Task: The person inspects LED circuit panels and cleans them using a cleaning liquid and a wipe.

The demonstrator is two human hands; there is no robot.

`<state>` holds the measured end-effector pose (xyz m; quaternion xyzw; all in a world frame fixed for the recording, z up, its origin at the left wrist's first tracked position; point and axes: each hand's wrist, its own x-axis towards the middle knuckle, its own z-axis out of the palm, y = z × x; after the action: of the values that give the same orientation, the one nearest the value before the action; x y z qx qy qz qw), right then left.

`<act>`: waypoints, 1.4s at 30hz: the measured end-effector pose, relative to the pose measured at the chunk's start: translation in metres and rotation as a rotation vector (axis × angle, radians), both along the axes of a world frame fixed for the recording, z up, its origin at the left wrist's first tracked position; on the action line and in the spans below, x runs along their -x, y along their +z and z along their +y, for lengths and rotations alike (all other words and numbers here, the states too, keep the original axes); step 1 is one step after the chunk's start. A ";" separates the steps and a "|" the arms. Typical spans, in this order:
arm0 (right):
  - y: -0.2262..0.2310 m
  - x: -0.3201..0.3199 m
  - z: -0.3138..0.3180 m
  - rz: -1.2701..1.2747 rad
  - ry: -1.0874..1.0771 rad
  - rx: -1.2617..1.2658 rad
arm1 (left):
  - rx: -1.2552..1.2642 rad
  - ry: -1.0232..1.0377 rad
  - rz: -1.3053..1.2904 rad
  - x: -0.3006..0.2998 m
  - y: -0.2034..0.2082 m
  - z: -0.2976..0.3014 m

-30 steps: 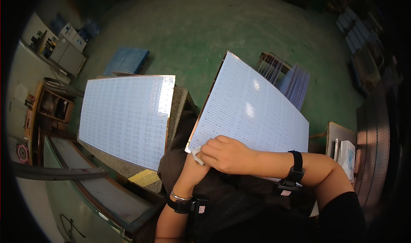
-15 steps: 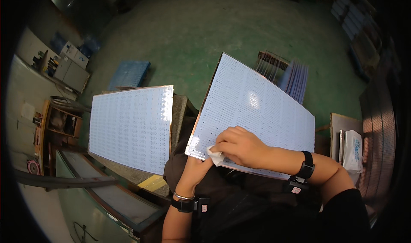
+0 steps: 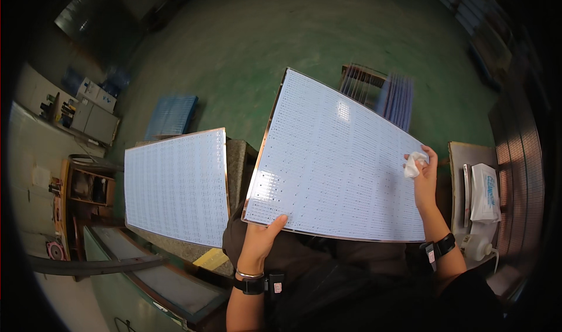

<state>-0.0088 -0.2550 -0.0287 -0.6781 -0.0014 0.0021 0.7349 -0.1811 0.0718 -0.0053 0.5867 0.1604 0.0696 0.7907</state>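
White perforated panel (image 3: 336,162) lying tilted over the lap, long axis running away from the near edge toward the green floor (image 3: 246,45). Left hand (image 3: 260,244) pinching its near edge; right hand (image 3: 424,177) closing on a crumpled white cloth (image 3: 413,164) at its right edge. Hiding the lap beneath. Second panel (image 3: 175,186) resting just left, apart.

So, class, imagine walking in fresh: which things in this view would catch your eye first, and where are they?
The big white panel dotted with tiny parts fills the middle, tilted up; the left hand grips its near edge while the right hand presses a small white cloth to its right edge. A second white panel lies flat on a stand to the left, above the green floor.
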 end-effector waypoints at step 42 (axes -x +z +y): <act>0.018 -0.065 -0.061 0.316 0.024 -0.162 | 0.360 0.532 -0.206 0.063 0.017 0.082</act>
<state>0.0557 -0.3162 -0.0112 -0.6078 0.1058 0.1172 0.7782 -0.2436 0.1533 0.0115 0.3653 0.2370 0.3031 0.8477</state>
